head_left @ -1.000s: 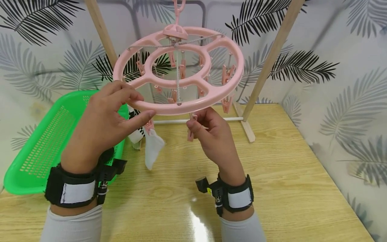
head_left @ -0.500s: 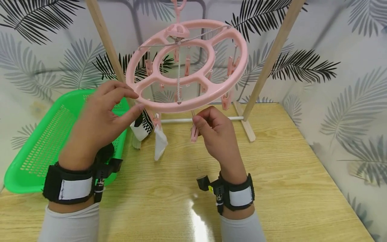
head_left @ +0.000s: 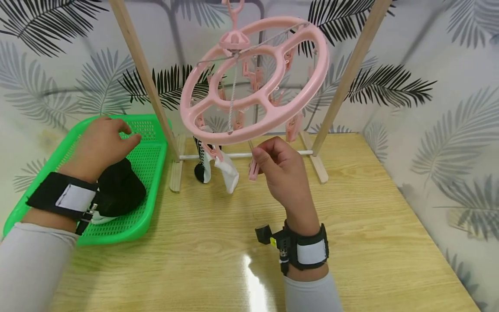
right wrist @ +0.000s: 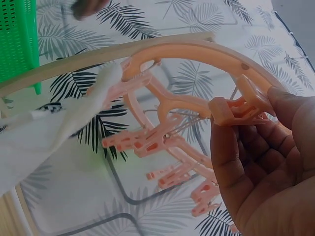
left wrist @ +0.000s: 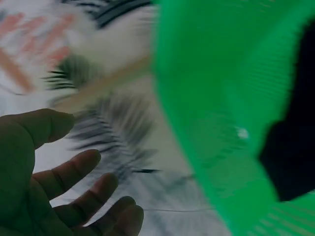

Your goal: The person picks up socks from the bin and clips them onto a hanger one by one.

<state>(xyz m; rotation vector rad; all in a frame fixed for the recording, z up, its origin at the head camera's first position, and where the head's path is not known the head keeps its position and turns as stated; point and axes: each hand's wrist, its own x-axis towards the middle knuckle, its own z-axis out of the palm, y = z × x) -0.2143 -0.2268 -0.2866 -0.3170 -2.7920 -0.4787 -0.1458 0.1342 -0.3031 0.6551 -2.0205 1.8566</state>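
Note:
A round pink clip hanger (head_left: 273, 117) hangs tilted from its hook, with several pink clothespins dangling below it. My right hand (head_left: 282, 169) pinches one clothespin (head_left: 254, 169) under the near rim; the right wrist view shows this clothespin (right wrist: 241, 105) between thumb and fingers. My left hand (head_left: 99, 145) is over the green basket (head_left: 153, 190), its fingers loosely bent and holding nothing. Dark cloth (head_left: 121, 190) lies in the basket under the left wrist, with something white beneath it. A white sock (head_left: 227, 173) and a black-and-white sock (head_left: 202, 162) hang from clothespins at the hanger's left.
Wooden posts (head_left: 347, 82) of a stand rise on both sides of the hanger, joined low down by a white rod (head_left: 241, 154). Its feet (head_left: 319, 169) rest on the wood-grain table (head_left: 351, 242). Leaf-patterned cloth (head_left: 448, 151) covers the wall behind.
My left hand has let go of the hanger's rim and moved left over the basket. The hanger has turned and tilted, its socks swinging right. My right hand keeps its pinch on the clothespin.

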